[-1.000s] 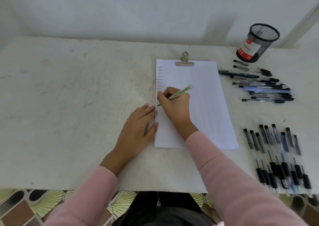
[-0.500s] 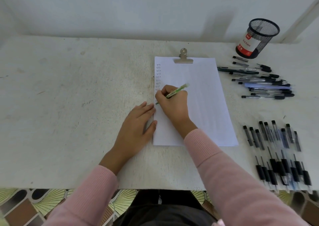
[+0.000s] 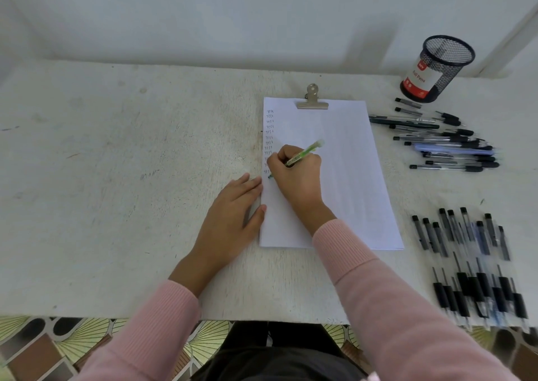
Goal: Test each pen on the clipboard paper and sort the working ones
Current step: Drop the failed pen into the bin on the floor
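— What's different from a second ago?

— Very little. The right hand (image 3: 297,174) still pinches the green pen (image 3: 304,153) in a writing grip. Its tip has crept only a touch lower, to the foot of the column of marks (image 3: 269,139) down the left side of the paper (image 3: 349,177).

— And the other hand?

— The left hand (image 3: 233,214) stays flat with its fingers straight. It holds nothing and presses the paper's left edge to the table (image 3: 116,177).

— Does the pen write?

— Hard to say. The hand covers the newest line, though there seems to be a green speck at the tip.

— So where does that leave the job?

— Mid-test, I'd judge. This pen isn't sorted yet. A loose heap of pens (image 3: 448,145) lies right of the paper, and neat rows of pens (image 3: 471,264) lie nearer the table's front edge.
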